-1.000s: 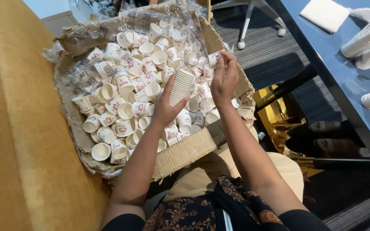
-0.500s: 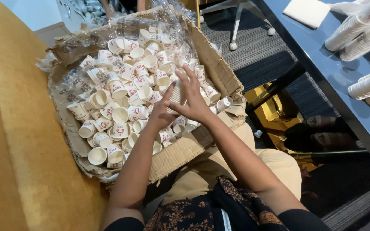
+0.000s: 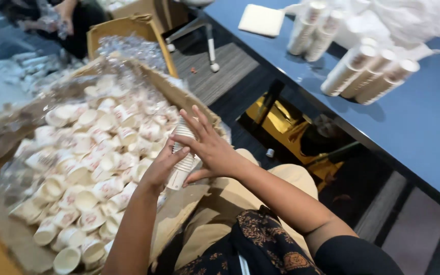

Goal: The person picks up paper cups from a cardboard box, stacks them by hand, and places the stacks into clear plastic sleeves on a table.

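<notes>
**Stack Handling: Slip and Spill Risks**

The setting is a room with a grey carpet (image 3: pixel 220 76), a blue table (image 3: pixel 423 127) at the right and a cardboard box (image 3: pixel 189 104) on the person's lap side at the left. The box is lined with clear plastic (image 3: pixel 128 51) and filled with loose paper cups (image 3: pixel 103 173), white with red print.

The stack (image 3: pixel 183 159) of nested cups sits between both hands above the box's near edge, tilted slightly. The left hand (image 3: pixel 161 168) cups its lower part from the left, fingers curled around it. The right hand (image 3: pixel 215 150) presses against its right side with fingers spread wide and mostly straight, palm in contact, not wrapped around it.

Probable faults:

1. Stack separation. The right hand bears on the stack with an open palm only; uneven pressure could split the nested cups apart.
2. Drop outside the box. The stack is near the box edge, over the lap; a slip could send cups to the carpet.
3. Crushing. Thin paper walls may deform under a tight left-hand squeeze.

More stacks (image 3: pixel 367 76) lie on the table, well apart.
</notes>
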